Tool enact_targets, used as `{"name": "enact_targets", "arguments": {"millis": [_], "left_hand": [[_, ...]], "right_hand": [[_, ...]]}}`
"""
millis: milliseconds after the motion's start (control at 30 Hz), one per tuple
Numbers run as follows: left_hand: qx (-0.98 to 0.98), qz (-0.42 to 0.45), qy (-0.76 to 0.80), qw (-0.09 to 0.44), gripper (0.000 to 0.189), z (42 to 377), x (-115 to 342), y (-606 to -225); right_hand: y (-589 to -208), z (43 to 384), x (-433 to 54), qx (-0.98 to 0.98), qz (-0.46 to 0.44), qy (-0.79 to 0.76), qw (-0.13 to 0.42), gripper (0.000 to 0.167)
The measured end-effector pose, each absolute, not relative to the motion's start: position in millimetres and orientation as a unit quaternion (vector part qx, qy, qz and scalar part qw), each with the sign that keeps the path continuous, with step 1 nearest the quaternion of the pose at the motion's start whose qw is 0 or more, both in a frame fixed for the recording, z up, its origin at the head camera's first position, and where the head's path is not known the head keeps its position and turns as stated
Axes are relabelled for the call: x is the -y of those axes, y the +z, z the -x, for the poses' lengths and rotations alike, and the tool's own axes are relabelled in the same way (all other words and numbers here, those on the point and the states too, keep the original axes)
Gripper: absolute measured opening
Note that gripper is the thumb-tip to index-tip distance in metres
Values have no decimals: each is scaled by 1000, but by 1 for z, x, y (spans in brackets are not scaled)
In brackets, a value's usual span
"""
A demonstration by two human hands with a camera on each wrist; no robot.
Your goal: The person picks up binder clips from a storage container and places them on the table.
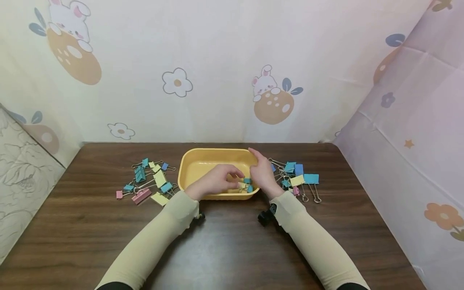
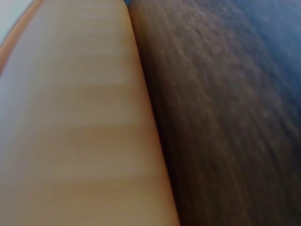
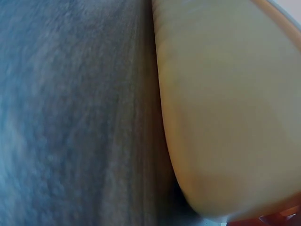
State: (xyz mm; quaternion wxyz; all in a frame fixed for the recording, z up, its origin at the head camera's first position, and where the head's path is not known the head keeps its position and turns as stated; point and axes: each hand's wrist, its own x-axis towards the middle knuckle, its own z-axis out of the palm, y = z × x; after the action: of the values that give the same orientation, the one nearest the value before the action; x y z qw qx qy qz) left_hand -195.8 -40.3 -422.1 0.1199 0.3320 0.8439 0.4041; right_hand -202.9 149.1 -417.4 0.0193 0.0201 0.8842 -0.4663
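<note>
A yellow plastic basket point(image 1: 203, 152) stands on the table in the head view. My left hand point(image 1: 216, 179) reaches over its front rim, fingers bent with a gap between the fingertips and thumb. The fingertips are right beside a few small teal and yellow binder clips point(image 1: 247, 181) in the basket's right end. My right hand point(image 1: 262, 174) grips the basket's right rim, one finger stretched along the back corner. In the left wrist view the basket's ribbed wall point(image 2: 94, 117) fills the left side. The right wrist view shows the basket's outer wall point(image 3: 230, 108) at a rounded corner; neither wrist view shows a hand.
On the brown wooden table point(image 1: 232, 249), loose binder clips in several colours lie left of the basket, among them a pink clip point(image 1: 141, 195). Another pile with a teal clip point(image 1: 311, 179) lies right of my right hand. A patterned curtain point(image 1: 217, 112) hangs behind the table.
</note>
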Motion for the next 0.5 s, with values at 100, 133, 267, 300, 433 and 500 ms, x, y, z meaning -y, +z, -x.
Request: {"name": "enact_targets", "arguments": {"millis": [100, 133, 267, 300, 433, 500], "left_hand": [[-846, -344, 387, 127, 30, 196, 39, -423], [-845, -350, 382, 131, 30, 196, 39, -423], [-843, -362, 367, 153, 32, 194, 38, -422], [-843, -365, 364, 156, 31, 194, 39, -422], [-840, -369, 359, 170, 27, 194, 39, -422], [-837, -370, 361, 178, 25, 194, 39, -423]], "right_hand": [[-418, 203, -150, -880, -25, -473, 21, 73], [-419, 203, -150, -880, -27, -474, 22, 73], [-420, 203, -150, -882, -24, -471, 16, 73], [-420, 203, -150, -882, -21, -471, 15, 73], [-420, 203, -150, -883, -15, -470, 11, 71], [-420, 203, -149, -883, -14, -469, 8, 71]]}}
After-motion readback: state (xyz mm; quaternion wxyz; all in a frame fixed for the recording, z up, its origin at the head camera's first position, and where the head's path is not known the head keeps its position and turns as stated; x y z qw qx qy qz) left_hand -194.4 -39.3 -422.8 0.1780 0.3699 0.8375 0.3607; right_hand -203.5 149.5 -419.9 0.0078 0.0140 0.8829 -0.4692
